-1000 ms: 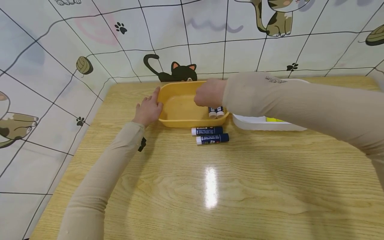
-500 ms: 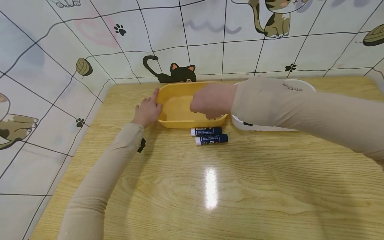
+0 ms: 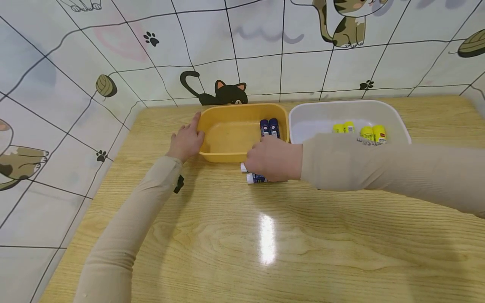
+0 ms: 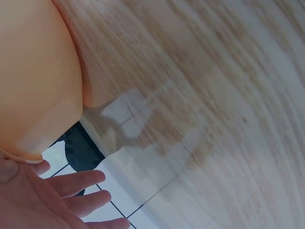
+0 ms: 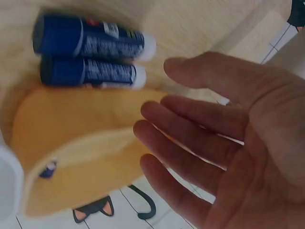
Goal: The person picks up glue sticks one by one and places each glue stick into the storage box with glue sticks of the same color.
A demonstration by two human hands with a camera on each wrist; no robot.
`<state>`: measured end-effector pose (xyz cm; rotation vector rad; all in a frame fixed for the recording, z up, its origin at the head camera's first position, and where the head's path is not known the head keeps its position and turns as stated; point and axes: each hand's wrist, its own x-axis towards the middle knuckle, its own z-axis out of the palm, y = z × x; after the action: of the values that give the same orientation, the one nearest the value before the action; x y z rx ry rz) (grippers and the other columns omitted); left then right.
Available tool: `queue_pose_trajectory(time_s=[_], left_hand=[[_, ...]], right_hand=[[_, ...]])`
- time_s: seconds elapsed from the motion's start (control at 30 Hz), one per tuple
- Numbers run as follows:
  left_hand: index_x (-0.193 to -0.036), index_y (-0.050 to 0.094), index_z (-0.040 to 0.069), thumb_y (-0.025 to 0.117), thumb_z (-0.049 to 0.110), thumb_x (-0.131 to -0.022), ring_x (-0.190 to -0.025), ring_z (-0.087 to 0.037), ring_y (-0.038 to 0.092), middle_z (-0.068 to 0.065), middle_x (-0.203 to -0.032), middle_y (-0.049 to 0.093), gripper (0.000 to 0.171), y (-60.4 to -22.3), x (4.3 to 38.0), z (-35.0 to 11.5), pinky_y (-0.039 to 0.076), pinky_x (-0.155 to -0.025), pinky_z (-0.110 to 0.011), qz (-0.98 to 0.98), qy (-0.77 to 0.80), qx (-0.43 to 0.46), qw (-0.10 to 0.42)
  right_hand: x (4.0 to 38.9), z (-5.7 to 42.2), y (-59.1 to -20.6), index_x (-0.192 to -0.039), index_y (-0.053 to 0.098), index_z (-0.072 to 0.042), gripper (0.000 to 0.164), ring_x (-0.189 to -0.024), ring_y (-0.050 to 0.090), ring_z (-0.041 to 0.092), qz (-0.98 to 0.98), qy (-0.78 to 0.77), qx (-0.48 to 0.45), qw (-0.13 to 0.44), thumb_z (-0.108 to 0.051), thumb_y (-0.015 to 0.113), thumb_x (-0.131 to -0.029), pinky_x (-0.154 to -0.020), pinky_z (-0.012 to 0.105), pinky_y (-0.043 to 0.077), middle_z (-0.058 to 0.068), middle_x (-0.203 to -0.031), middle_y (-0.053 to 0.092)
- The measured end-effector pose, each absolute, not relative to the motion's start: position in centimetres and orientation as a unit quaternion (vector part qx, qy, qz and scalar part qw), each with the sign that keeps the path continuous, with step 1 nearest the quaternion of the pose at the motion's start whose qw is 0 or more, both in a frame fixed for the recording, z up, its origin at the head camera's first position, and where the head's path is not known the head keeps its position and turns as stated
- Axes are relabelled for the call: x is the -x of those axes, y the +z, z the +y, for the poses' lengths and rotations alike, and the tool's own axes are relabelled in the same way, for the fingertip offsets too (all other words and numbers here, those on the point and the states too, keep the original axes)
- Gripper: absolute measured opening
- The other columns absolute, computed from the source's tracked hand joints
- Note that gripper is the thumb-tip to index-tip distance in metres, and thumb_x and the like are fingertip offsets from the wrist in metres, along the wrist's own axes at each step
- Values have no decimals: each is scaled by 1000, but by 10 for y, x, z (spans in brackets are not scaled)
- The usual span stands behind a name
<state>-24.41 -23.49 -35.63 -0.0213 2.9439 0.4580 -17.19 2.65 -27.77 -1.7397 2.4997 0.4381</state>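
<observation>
My left hand (image 3: 186, 142) rests at the left end of the yellow plastic bin (image 3: 227, 157), touching its rim; in the left wrist view the other fingers (image 4: 78, 182) spread out loosely beside the bin. Over the table in front of the bin, my right hand (image 3: 273, 158) hovers with relaxed fingers and holds nothing. Beneath it two dark blue glue sticks with white ends lie side by side, the outer glue stick (image 5: 90, 38) and the inner glue stick (image 5: 90, 71), just off the fingertips in the right wrist view. Two more blue glue sticks (image 3: 269, 126) lie inside the bin at its right end.
A white bin (image 3: 398, 122) stands against the yellow bin's right side and holds several yellow cylinders (image 3: 379, 134), partly hidden by the right sleeve (image 3: 341, 162). A tiled wall (image 3: 261, 75) with cat drawings rises behind the wooden table (image 3: 227, 235).
My right hand has come out of the yellow bin toward me, over the glue sticks on the table. The two glue sticks in the bin show again. The left hand has stayed put.
</observation>
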Motion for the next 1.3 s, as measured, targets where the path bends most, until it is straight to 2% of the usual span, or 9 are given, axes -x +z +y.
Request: queue_pose_trajectory(time_s=[0.2, 0.33, 0.5, 0.7, 0.87, 1.07, 1.3], left_hand=[[-157, 4, 21, 26, 27, -98, -139, -45, 23, -19, -153, 29, 63, -358, 245, -236, 13, -105, -68, 985, 154, 9, 80], [-157, 4, 22, 26, 27, -98, -139, -45, 23, -18, -154, 28, 63, -359, 245, -235, 12, -105, -68, 984, 156, 9, 81], [-157, 3, 21, 26, 27, -98, -139, -45, 23, -17, -154, 28, 63, -359, 246, -236, 12, -105, -67, 985, 153, 8, 80], [-157, 4, 20, 27, 27, -99, -139, -45, 22, -18, -154, 28, 63, -357, 245, -235, 12, -106, -67, 985, 154, 7, 80], [-157, 5, 20, 27, 27, -99, -139, -45, 23, -18, -154, 29, 63, -355, 245, -234, 13, -106, -67, 985, 155, 6, 80], [-157, 4, 21, 27, 27, -98, -139, -45, 23, -16, -154, 30, 63, -356, 245, -234, 13, -106, -67, 985, 154, 6, 80], [-157, 3, 21, 27, 27, -98, -139, -45, 23, -19, -152, 31, 63, -357, 245, -235, 13, -105, -67, 985, 154, 6, 82]], right_hand=[[167, 36, -302, -78, 64, -10, 12, -58, 52, 20, 827, 91, 555, 8, 0, 64, -85, -47, 35, 46, 3, -73, 62], [166, 43, -317, -77, 65, -9, 12, -58, 55, 20, 830, 66, 554, -13, 0, 64, -85, -47, 38, 47, 3, -73, 63], [166, 46, -331, -78, 66, -8, 8, -60, 55, 17, 833, 47, 549, -53, -2, 67, -83, -48, 35, 47, 3, -73, 64], [166, 48, -341, -75, 64, -5, 7, -54, 52, 16, 839, 36, 535, -86, -1, 68, -80, -43, 32, 45, 6, -70, 61], [166, 46, -345, -82, 67, -4, 2, -56, 54, 17, 850, 46, 519, -74, -3, 67, -81, -45, 32, 46, 8, -74, 62], [165, 42, -351, -99, 68, -2, 14, -65, 60, 21, 858, 85, 504, -52, -5, 66, -86, -48, 32, 48, 11, -84, 64], [164, 40, -354, -99, 66, -3, 12, -66, 59, 23, 859, 89, 502, -49, -5, 66, -87, -48, 32, 47, 11, -86, 63]])
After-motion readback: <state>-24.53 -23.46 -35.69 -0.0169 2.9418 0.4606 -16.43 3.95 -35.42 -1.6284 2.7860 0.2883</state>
